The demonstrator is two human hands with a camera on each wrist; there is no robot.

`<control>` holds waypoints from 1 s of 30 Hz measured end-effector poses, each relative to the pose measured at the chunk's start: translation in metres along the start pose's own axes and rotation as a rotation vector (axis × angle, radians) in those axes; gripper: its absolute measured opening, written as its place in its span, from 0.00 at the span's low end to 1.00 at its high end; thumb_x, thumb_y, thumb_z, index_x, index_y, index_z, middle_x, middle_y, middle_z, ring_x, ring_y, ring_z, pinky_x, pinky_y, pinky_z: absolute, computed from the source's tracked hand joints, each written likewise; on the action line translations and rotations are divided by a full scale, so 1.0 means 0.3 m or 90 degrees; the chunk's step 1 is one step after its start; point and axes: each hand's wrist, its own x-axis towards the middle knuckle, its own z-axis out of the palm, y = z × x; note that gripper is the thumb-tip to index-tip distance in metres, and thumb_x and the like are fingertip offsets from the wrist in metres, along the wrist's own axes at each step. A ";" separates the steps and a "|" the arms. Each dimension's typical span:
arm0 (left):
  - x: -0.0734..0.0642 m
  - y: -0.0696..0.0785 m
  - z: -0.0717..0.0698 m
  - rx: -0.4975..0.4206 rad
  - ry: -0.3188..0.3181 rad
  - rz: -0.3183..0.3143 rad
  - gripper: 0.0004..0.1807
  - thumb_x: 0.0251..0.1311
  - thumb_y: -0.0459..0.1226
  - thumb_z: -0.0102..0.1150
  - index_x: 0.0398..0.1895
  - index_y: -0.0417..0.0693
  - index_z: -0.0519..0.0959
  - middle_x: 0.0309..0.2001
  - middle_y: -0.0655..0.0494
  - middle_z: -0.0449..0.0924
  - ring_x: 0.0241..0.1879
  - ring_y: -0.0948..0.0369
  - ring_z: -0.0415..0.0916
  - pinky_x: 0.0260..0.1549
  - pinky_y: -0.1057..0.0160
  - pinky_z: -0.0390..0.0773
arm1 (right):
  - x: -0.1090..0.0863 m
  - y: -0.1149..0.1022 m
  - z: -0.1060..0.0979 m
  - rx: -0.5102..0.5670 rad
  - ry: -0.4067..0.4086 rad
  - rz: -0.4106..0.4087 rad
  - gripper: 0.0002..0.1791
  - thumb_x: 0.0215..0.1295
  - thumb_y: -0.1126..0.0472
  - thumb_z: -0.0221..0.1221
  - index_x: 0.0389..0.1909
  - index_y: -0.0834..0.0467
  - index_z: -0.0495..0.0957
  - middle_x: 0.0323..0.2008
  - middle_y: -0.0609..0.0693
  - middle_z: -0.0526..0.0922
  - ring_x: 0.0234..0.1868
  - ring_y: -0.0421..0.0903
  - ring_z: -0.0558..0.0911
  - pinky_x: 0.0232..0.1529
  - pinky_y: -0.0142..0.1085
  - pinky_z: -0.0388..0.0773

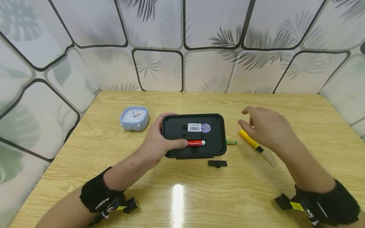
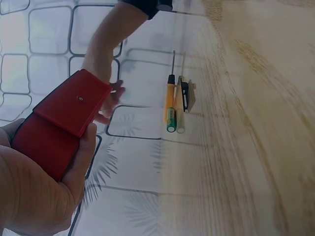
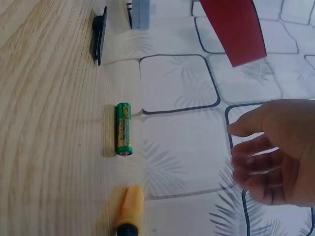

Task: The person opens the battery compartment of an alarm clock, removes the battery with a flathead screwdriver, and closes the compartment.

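My left hand [image 1: 155, 142] grips the left end of a box-shaped device whose black back [image 1: 176, 126] faces me; its body [image 2: 61, 118] looks red in the left wrist view. A red battery [image 1: 197, 143] lies in the recess of the back, with my left thumb on its left end. My right hand [image 1: 268, 128] hovers to the right, fingers loosely bent and holding nothing. Below it lies a yellow-handled screwdriver [image 1: 248, 138]. A green battery [image 1: 231, 142] rests on the table, partly hidden behind the device in the head view and fully seen in the right wrist view.
A small black battery cover [image 1: 217, 163] lies on the wooden table [image 1: 154, 193], just in front of the device. Toward the back left stands a light blue alarm clock [image 1: 134, 117]. A patterned wall [image 1: 208, 69] borders the table's far side.
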 end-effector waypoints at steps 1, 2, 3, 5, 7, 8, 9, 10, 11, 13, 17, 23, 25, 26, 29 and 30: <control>0.000 0.000 0.000 0.000 0.000 -0.002 0.46 0.47 0.16 0.65 0.68 0.51 0.60 0.62 0.42 0.70 0.52 0.52 0.80 0.44 0.53 0.86 | -0.006 -0.011 -0.002 0.005 0.046 -0.013 0.20 0.69 0.52 0.58 0.54 0.61 0.77 0.30 0.51 0.82 0.26 0.46 0.76 0.25 0.42 0.76; 0.000 0.000 0.000 0.001 0.001 -0.003 0.46 0.47 0.16 0.65 0.68 0.52 0.60 0.62 0.42 0.70 0.52 0.52 0.80 0.44 0.53 0.86 | -0.011 -0.021 -0.002 0.012 0.092 -0.028 0.17 0.68 0.53 0.59 0.51 0.60 0.79 0.29 0.50 0.82 0.25 0.46 0.76 0.24 0.41 0.74; 0.000 0.000 0.000 0.001 0.002 -0.005 0.46 0.47 0.16 0.65 0.68 0.52 0.60 0.62 0.42 0.70 0.52 0.52 0.80 0.44 0.53 0.86 | -0.015 -0.029 -0.001 0.022 0.143 -0.049 0.15 0.67 0.55 0.59 0.48 0.59 0.80 0.28 0.50 0.81 0.23 0.45 0.74 0.23 0.39 0.73; -0.001 -0.001 0.000 0.001 0.002 -0.007 0.46 0.48 0.16 0.65 0.69 0.52 0.60 0.62 0.41 0.70 0.52 0.52 0.80 0.44 0.53 0.86 | -0.023 -0.044 0.004 0.046 0.247 -0.106 0.10 0.63 0.58 0.61 0.42 0.58 0.83 0.24 0.48 0.79 0.22 0.42 0.72 0.20 0.36 0.69; 0.000 -0.002 0.001 0.003 0.002 -0.008 0.45 0.48 0.16 0.65 0.69 0.52 0.60 0.61 0.41 0.71 0.52 0.52 0.80 0.43 0.54 0.86 | -0.027 -0.058 0.010 0.070 0.332 -0.184 0.07 0.61 0.60 0.63 0.37 0.58 0.84 0.22 0.46 0.77 0.22 0.39 0.71 0.20 0.33 0.66; 0.000 -0.002 0.001 0.005 0.002 -0.009 0.45 0.48 0.16 0.65 0.69 0.52 0.60 0.61 0.41 0.71 0.52 0.52 0.80 0.43 0.54 0.86 | -0.029 -0.065 0.012 0.083 0.360 -0.225 0.07 0.62 0.58 0.62 0.35 0.57 0.84 0.22 0.46 0.77 0.22 0.39 0.71 0.20 0.33 0.67; 0.000 -0.003 0.001 0.006 0.002 -0.010 0.45 0.48 0.17 0.65 0.69 0.52 0.60 0.61 0.41 0.71 0.52 0.52 0.80 0.43 0.54 0.86 | -0.030 -0.074 0.015 0.097 0.385 -0.270 0.09 0.64 0.57 0.61 0.34 0.58 0.84 0.22 0.46 0.77 0.23 0.39 0.72 0.20 0.33 0.68; -0.001 -0.004 0.002 0.008 0.003 -0.011 0.45 0.48 0.17 0.65 0.69 0.52 0.60 0.61 0.41 0.71 0.52 0.52 0.80 0.43 0.54 0.86 | -0.032 -0.085 0.016 0.109 0.401 -0.311 0.12 0.67 0.54 0.60 0.33 0.58 0.84 0.23 0.47 0.78 0.24 0.39 0.74 0.21 0.32 0.70; -0.001 -0.004 0.003 0.012 0.005 -0.011 0.45 0.48 0.17 0.65 0.69 0.52 0.60 0.61 0.41 0.71 0.51 0.52 0.80 0.43 0.54 0.86 | -0.034 -0.097 0.017 0.122 0.409 -0.350 0.15 0.69 0.52 0.58 0.33 0.58 0.85 0.25 0.48 0.79 0.25 0.40 0.75 0.21 0.32 0.71; -0.001 -0.007 0.004 0.017 0.007 -0.012 0.45 0.48 0.17 0.66 0.69 0.52 0.60 0.61 0.42 0.71 0.51 0.53 0.80 0.43 0.54 0.86 | -0.037 -0.122 0.020 0.143 0.421 -0.420 0.19 0.72 0.48 0.55 0.33 0.59 0.85 0.27 0.48 0.81 0.26 0.40 0.76 0.23 0.32 0.73; -0.002 -0.012 0.006 0.019 0.004 -0.005 0.45 0.48 0.18 0.66 0.68 0.51 0.61 0.61 0.42 0.71 0.51 0.54 0.80 0.43 0.55 0.86 | -0.047 -0.167 0.028 0.179 0.398 -0.497 0.20 0.72 0.46 0.56 0.35 0.58 0.86 0.32 0.48 0.80 0.30 0.41 0.76 0.27 0.30 0.73; -0.003 -0.016 0.008 0.014 -0.003 0.003 0.44 0.47 0.18 0.66 0.68 0.51 0.61 0.61 0.43 0.71 0.50 0.55 0.80 0.43 0.57 0.86 | -0.058 -0.195 0.050 0.190 0.346 -0.521 0.20 0.72 0.47 0.57 0.36 0.59 0.87 0.33 0.49 0.80 0.33 0.45 0.75 0.33 0.35 0.74; -0.004 -0.017 0.010 0.014 -0.004 0.004 0.44 0.47 0.18 0.66 0.68 0.51 0.61 0.61 0.44 0.70 0.50 0.55 0.80 0.44 0.57 0.86 | -0.061 -0.199 0.055 0.179 0.343 -0.520 0.20 0.72 0.47 0.56 0.36 0.60 0.87 0.33 0.49 0.80 0.34 0.45 0.75 0.35 0.37 0.75; -0.005 -0.017 0.011 0.013 -0.006 0.005 0.44 0.47 0.18 0.66 0.68 0.51 0.61 0.61 0.44 0.70 0.51 0.55 0.80 0.44 0.57 0.86 | -0.062 -0.200 0.057 0.175 0.342 -0.518 0.21 0.72 0.46 0.56 0.37 0.59 0.87 0.34 0.49 0.80 0.34 0.46 0.75 0.35 0.38 0.75; -0.008 -0.018 0.014 0.015 -0.009 0.006 0.44 0.48 0.18 0.66 0.68 0.51 0.61 0.62 0.44 0.69 0.51 0.55 0.79 0.44 0.57 0.86 | -0.067 -0.206 0.061 0.159 0.339 -0.512 0.22 0.72 0.45 0.56 0.38 0.59 0.88 0.34 0.49 0.80 0.34 0.46 0.75 0.37 0.40 0.76; -0.008 -0.019 0.014 0.015 -0.010 0.006 0.44 0.48 0.18 0.66 0.68 0.51 0.61 0.62 0.44 0.69 0.51 0.54 0.79 0.45 0.57 0.86 | -0.068 -0.208 0.062 0.153 0.341 -0.512 0.22 0.72 0.45 0.56 0.38 0.59 0.88 0.34 0.49 0.80 0.34 0.46 0.75 0.37 0.41 0.75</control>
